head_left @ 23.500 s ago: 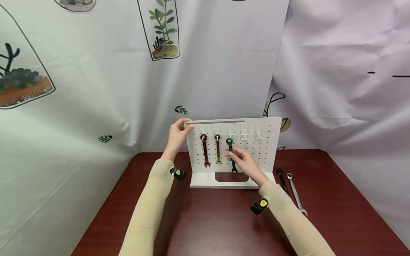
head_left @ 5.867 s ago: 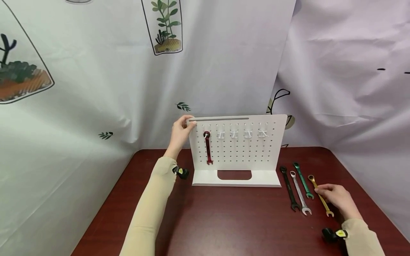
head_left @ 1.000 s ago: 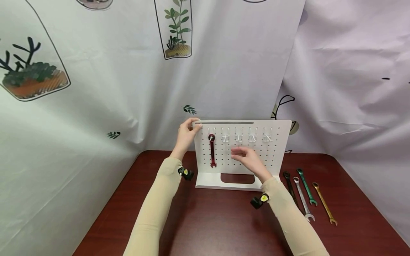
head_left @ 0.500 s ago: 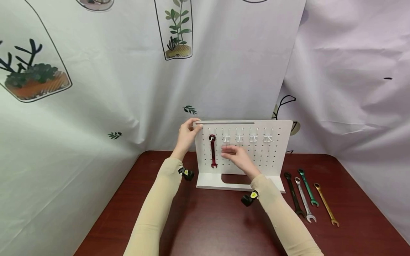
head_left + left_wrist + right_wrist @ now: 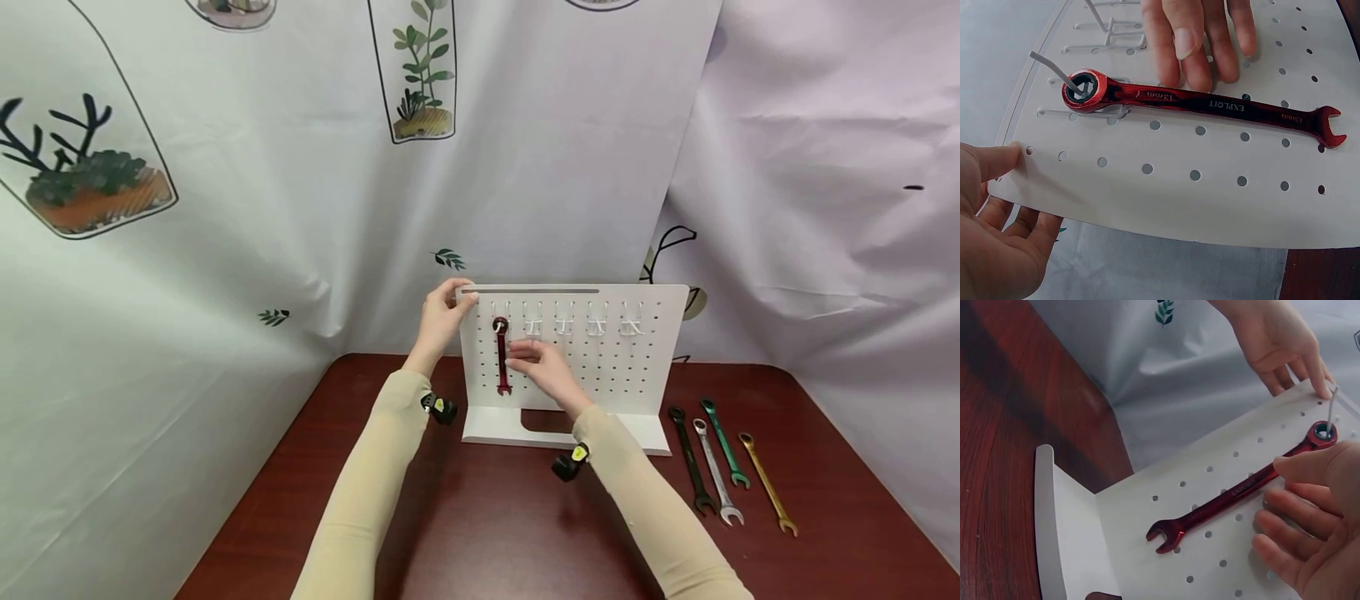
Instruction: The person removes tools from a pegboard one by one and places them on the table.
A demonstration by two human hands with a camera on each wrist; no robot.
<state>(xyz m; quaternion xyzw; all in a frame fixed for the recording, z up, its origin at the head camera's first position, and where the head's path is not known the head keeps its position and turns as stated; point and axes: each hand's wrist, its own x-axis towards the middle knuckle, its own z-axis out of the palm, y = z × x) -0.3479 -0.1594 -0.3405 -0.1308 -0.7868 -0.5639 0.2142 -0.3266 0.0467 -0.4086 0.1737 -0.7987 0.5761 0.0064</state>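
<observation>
My left hand (image 5: pixel 441 321) pinches the upper left corner of a white pegboard (image 5: pixel 637 371), thumb in front and fingers behind. A red ratcheting combination wrench (image 5: pixel 502 360) hangs by its ring end from the leftmost white hook. Just right of its shaft is my right hand (image 5: pixel 547 369), fingers extended and slightly bent. In the right wrist view the thumb of that hand (image 5: pixel 1335 512) overlaps the wrench (image 5: pixel 1235 495) near its ring end, with the fingers spread beside it. The left wrist view shows those fingers not wrapped round the wrench (image 5: pixel 1191 103); contact is unclear.
Several bare white hooks (image 5: pixel 597 322) line the board to the right of the wrench. On the dark red table (image 5: pixel 480 533), right of the board, lie a black wrench (image 5: pixel 692 462), a silver wrench (image 5: pixel 716 475), a green wrench (image 5: pixel 725 444) and a gold wrench (image 5: pixel 768 483).
My right hand has moved left across the board to the red wrench. Earlier the green and gold wrenches hung on hooks; now they lie on the table. My left hand keeps its corner.
</observation>
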